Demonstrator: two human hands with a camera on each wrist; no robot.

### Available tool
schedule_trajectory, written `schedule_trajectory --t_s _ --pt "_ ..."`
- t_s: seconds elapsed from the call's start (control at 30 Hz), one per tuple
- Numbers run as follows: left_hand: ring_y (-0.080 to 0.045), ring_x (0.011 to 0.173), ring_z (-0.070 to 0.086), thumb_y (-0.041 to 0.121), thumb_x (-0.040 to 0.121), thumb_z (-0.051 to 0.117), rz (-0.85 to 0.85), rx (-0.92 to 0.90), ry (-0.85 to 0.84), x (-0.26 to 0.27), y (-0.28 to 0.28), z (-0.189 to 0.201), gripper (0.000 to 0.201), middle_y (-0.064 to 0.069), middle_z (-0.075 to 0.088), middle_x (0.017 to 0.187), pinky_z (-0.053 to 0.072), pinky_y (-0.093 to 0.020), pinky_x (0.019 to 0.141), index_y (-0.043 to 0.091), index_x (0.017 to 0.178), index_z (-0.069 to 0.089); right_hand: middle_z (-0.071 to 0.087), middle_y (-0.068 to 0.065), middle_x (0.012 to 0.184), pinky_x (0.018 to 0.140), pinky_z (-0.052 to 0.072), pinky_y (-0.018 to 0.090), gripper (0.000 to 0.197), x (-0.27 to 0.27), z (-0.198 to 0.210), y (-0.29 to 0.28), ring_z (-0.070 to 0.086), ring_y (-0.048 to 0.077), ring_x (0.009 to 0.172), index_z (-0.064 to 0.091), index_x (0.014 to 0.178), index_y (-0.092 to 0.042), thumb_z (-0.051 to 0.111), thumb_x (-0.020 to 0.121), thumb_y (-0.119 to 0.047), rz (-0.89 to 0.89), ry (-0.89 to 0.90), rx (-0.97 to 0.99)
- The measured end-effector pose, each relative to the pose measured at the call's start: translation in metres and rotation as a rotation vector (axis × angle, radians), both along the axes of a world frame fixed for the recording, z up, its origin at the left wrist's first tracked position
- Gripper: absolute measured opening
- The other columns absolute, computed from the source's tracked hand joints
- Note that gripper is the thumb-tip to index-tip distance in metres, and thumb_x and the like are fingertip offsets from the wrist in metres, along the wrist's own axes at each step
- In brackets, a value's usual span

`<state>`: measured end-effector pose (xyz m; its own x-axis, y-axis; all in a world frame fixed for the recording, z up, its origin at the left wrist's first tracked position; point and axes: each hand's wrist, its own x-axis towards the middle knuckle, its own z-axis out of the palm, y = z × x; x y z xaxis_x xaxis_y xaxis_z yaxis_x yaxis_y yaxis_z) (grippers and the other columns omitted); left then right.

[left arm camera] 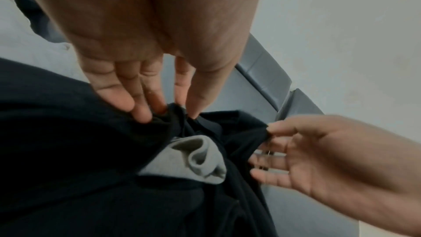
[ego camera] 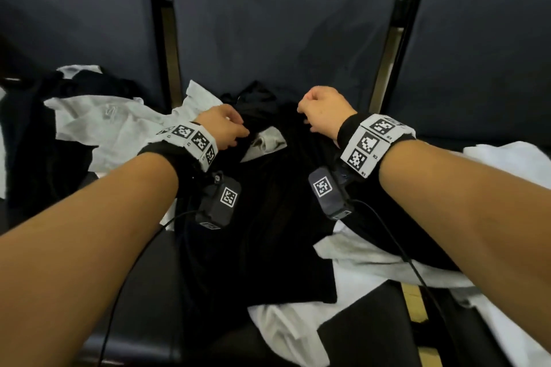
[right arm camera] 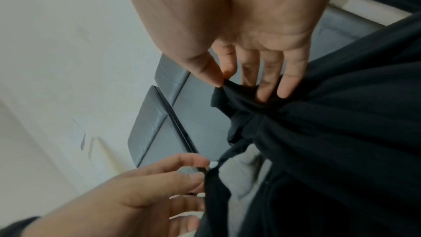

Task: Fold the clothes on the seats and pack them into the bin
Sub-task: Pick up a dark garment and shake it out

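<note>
Left hand grip: fingertips pinching the top edge of a black garment. Right hand grip: thumb and forefinger pinching the same edge, just beside. Garment: on the middle seat, draped over white clothes, a grey piece showing through its opening. Handling, judged: soft, light, limp; best taken at the shoulder seams. Bin: not visible

Bare dark seat cushion lies open at the near left, whereas white garments cover the left side, white cloth the right, and upright seat backs block the rear.
</note>
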<state>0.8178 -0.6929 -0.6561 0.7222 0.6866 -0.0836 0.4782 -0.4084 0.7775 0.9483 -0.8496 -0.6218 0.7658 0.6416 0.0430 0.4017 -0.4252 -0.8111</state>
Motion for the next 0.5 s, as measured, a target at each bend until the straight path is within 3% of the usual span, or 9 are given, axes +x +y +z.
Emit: schedule_trajectory --t_s 0.07,0.13,0.2,0.27,0.33,0.4,0.43,0.5 --pt "-0.018 0.080 0.060 0.022 0.082 0.072 -0.045 0.034 -0.026 -0.004 -0.009 0.013 0.034 -0.006 0.064 0.103 0.050 -0.024 0.067 0.026 0.113 0.059 0.060 0.010 0.083 0.081 0.058 0.049 0.010 -0.010 0.017 -0.011 0.068 0.032 0.083 0.048 0.082 -0.015 0.047 0.091 -0.016 0.005 0.076 0.076" --pt "-0.016 0.100 0.058 0.024 0.079 0.075 -0.177 0.031 -0.103 -0.007 -0.022 0.032 0.062 0.000 0.054 0.127 0.048 -0.024 0.084 0.035 0.134 0.047 0.053 0.007 0.076 0.074 0.060 0.049 0.017 -0.017 0.035 -0.024 0.063 0.027 0.069 0.044 0.079 -0.017 0.046 0.094 -0.012 0.027 0.192 0.206" --pt "-0.014 0.119 0.052 0.024 0.079 0.075 -0.320 -0.033 -0.180 -0.011 -0.038 0.051 0.078 0.013 0.040 0.142 0.042 -0.029 0.102 0.047 0.141 0.033 0.047 0.004 0.072 0.059 0.056 0.039 0.021 -0.028 0.053 -0.038 0.053 0.020 0.062 0.044 0.077 -0.018 0.047 0.096 -0.008 0.074 0.243 0.310" --pt "-0.007 0.127 0.047 0.027 0.080 0.074 -0.431 -0.071 -0.203 -0.017 -0.056 0.069 0.079 0.019 0.040 0.143 0.036 -0.032 0.110 0.055 0.140 0.030 0.046 0.004 0.072 0.054 0.046 0.031 0.024 -0.043 0.070 -0.050 0.050 0.018 0.063 0.045 0.075 -0.018 0.048 0.096 -0.006 0.118 0.256 0.368" --pt "-0.002 0.123 0.051 0.036 0.074 0.076 -0.482 -0.031 -0.192 -0.024 -0.071 0.087 0.067 0.013 0.055 0.135 0.037 -0.029 0.108 0.058 0.129 0.044 0.050 0.006 0.076 0.062 0.045 0.036 0.022 -0.054 0.084 -0.059 0.052 0.024 0.075 0.050 0.076 -0.017 0.050 0.094 -0.006 0.135 0.248 0.414" --pt "0.004 0.101 0.063 0.035 0.080 0.074 -0.513 0.030 -0.144 -0.034 -0.085 0.106 0.036 0.012 0.069 0.109 0.045 -0.020 0.093 0.046 0.112 0.061 0.058 0.008 0.081 0.073 0.048 0.045 0.011 -0.066 0.096 -0.070 0.057 0.029 0.084 0.058 0.080 -0.014 0.059 0.090 -0.020 0.150 0.199 0.423" --pt "0.005 0.088 0.066 0.032 0.084 0.071 -0.501 0.046 -0.123 -0.040 -0.092 0.113 0.022 0.011 0.072 0.098 0.047 -0.018 0.084 0.037 0.105 0.066 0.064 0.009 0.086 0.080 0.051 0.046 0.022 -0.071 0.102 -0.076 0.062 0.031 0.088 0.062 0.086 -0.012 0.066 0.085 -0.034 0.161 0.156 0.406" --pt "0.000 0.080 0.067 0.032 0.086 0.070 -0.464 0.091 -0.133 -0.051 -0.098 0.122 0.014 0.009 0.072 0.089 0.049 -0.019 0.079 0.027 0.099 0.071 0.071 0.008 0.095 0.084 0.053 0.036 0.046 -0.080 0.114 -0.090 0.068 0.023 0.090 0.067 0.098 -0.011 0.078 0.074 -0.048 0.215 0.003 0.259"
